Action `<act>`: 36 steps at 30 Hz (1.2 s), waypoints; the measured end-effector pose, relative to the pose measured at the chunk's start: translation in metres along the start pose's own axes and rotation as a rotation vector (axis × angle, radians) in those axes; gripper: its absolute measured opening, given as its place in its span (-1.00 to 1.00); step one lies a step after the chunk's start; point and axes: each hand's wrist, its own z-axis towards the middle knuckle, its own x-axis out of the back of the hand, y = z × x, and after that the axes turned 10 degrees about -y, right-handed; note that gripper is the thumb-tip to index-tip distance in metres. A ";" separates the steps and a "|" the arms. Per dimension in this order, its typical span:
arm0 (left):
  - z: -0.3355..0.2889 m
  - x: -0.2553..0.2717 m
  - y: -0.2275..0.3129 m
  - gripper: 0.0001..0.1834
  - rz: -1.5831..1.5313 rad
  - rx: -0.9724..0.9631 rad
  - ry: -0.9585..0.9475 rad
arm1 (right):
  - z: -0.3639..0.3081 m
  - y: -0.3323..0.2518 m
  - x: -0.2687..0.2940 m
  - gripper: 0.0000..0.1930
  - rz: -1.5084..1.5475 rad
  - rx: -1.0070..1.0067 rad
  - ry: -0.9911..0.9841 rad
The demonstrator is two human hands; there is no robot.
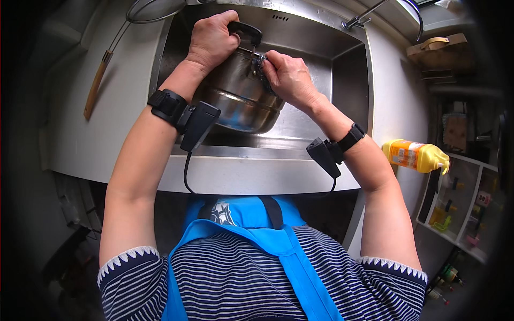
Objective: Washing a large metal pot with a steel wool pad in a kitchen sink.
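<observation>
A shiny steel pot (235, 99) lies tilted on its side inside the steel sink (348, 69). My left hand (211, 40) grips the pot's black handle (247, 32) near the rim. Pressed against the pot's side just below that handle, my right hand (289, 77) holds a dark scouring pad (261, 68) between the fingers. Both wrists carry black straps with small black devices and cables.
A wire strainer with a wooden handle (96, 85) lies on the white counter to the left of the sink. A yellow squeeze bottle (415, 155) lies on the counter at the right. The tap (356, 21) is at the sink's back right. Shelves with small items stand at the far right.
</observation>
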 end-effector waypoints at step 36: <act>0.002 0.002 -0.003 -0.86 0.047 0.019 -0.001 | -0.022 0.048 0.012 -0.78 0.438 0.049 -0.157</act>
